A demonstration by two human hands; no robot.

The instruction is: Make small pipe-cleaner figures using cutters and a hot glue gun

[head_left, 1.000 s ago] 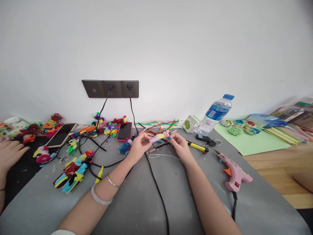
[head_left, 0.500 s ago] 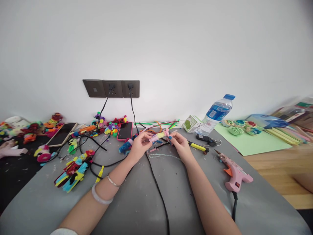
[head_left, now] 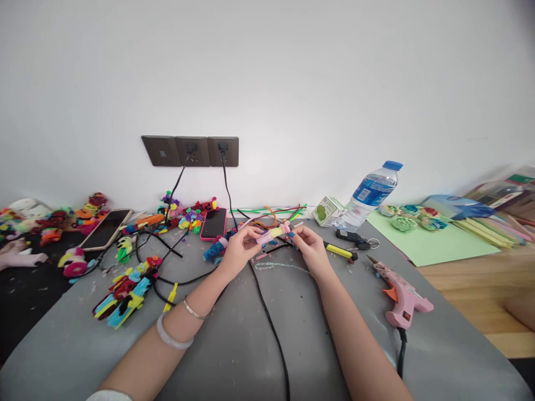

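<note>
Over the grey table I hold a small fuzzy pipe-cleaner figure (head_left: 274, 233), lilac at one end, yellow in the middle and pink at the other. My left hand (head_left: 239, 249) pinches the lilac end between thumb and fingers. At the pink end, my right hand (head_left: 310, 249) has its thumb and fingers closed; the fingers partly hide what lies between them. A glittery silver pipe cleaner (head_left: 284, 265) lies on the table beneath, and loose colored pipe cleaners (head_left: 267, 211) lie behind my hands.
A pink glue gun (head_left: 404, 301) rests at right, near keys (head_left: 368, 243), a water bottle (head_left: 368, 195) and a small carton (head_left: 327, 211). Left are pipe-cleaner figures (head_left: 125, 292), two phones (head_left: 214, 224) and black cables (head_left: 267, 317). A green sheet (head_left: 438, 248) holds paper roses. Another person's hand (head_left: 20, 254) shows far left.
The figure has tilted and turned slightly in my fingers, so more of its yellow and pink part shows. Both hands stay in nearly the same place.
</note>
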